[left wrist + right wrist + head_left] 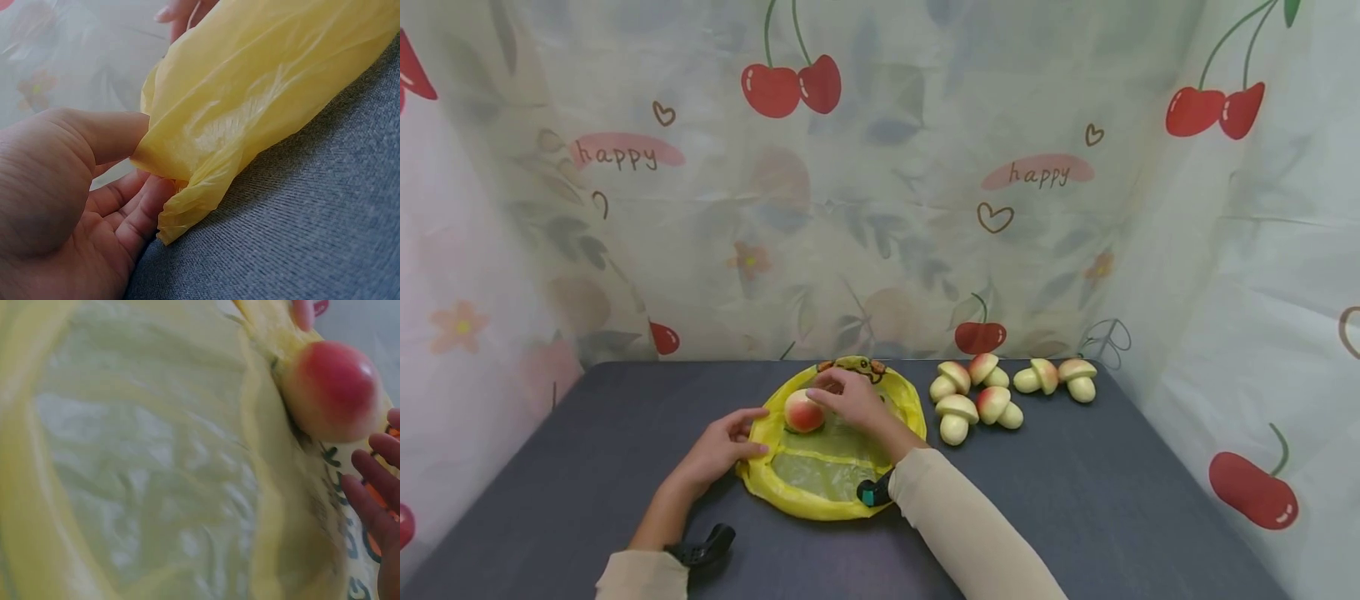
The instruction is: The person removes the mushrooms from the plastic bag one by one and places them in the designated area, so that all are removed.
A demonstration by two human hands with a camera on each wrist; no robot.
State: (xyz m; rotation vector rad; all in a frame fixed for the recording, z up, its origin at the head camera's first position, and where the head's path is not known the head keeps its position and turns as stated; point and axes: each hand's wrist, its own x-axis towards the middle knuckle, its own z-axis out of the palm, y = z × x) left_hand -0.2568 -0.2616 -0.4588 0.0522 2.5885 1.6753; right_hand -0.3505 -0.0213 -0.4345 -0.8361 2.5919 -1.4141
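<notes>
A yellow plastic bag (790, 500) lies spread on the dark table with its rim in a wide ring. My left hand (718, 450) pinches the bag's left edge; in the left wrist view the thumb (119, 134) is on the near side of the plastic (212, 119) and the fingers curl behind it. Inside the ring rests a round red-and-cream piece (805, 412), coloured like the mushroom caps; its underside is hidden. My right hand (857, 402) is over the bag beside this piece (334, 390), its fingers loosely extended and apart from it in the right wrist view.
Several toy mushrooms (956, 417) with cream stems and reddish caps lie to the right of the bag. Two of them, one a mushroom (1078, 379) at the far right, lie a little apart. A patterned curtain (880, 250) hangs along the table's (1075, 500) back edge and sides.
</notes>
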